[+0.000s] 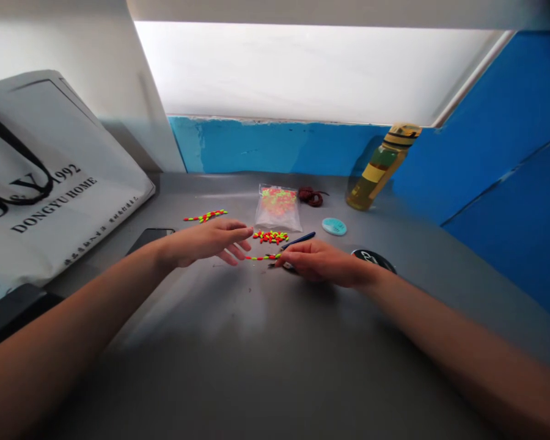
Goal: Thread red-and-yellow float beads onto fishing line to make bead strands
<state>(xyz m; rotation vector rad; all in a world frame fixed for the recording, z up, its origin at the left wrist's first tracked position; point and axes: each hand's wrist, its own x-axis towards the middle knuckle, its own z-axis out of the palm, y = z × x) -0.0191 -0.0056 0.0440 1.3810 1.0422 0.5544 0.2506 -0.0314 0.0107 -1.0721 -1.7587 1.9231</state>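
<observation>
In the head view, your left hand (206, 242) hangs open with its fingers loosely spread, just above the grey worktop (238, 311) and close to a loose pile of red and yellow-green beads (270, 237); it holds nothing. Your right hand (318, 263) is curled into a narrow pinch, low over the worktop. A short string of red and yellow-green beads (262, 258) runs from your fingertips (280, 261) toward the left hand, and a slim blue-handled tool (299, 239) sticks out past the right hand. The view is small here, so you probably have the string's end or the tool in that pinch, but I cannot tell which. The work in hand looks like close handling of this string, between your hands near the middle of the worktop. A row of the same beads (205, 215) lies further left, and a clear plastic bag of beads (277, 208) sits toward the far edge, beside a coil of dark red cord (310, 196). A pale blue round disc (334, 227) and a black round lid (373, 261) lie to the right, a phone (150, 239) lies by a white tote bag (50, 177) on the left, and a plastic bottle (382, 168) leans in the far right corner against the blue wall (275, 146).
</observation>
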